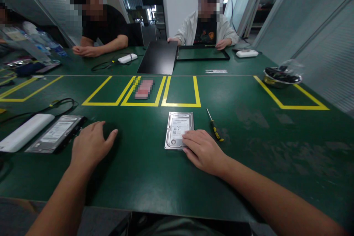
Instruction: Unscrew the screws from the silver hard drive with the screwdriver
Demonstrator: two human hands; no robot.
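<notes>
A silver hard drive [178, 127] with a white label lies flat on the green table in front of me. My right hand [203, 151] is on its lower right side, fingers together over the label and thumb at the near edge. Just right of the drive lies a screwdriver [215, 127] with a black and yellow handle. My left hand [91, 142] is apart from that drive, empty, its thumb spread from the fingers. Close to its left is a second hard drive [56, 132], turned at an angle beside a white power bank [27, 132].
Yellow tape outlines [181, 105] mark the table [132, 180]. A blurred red item [143, 89] lies in one. At the right stands a bowl of dark items [282, 77]. Opposite, a person's hands hold a black panel [159, 57] and a frame [203, 59]; another person sits left.
</notes>
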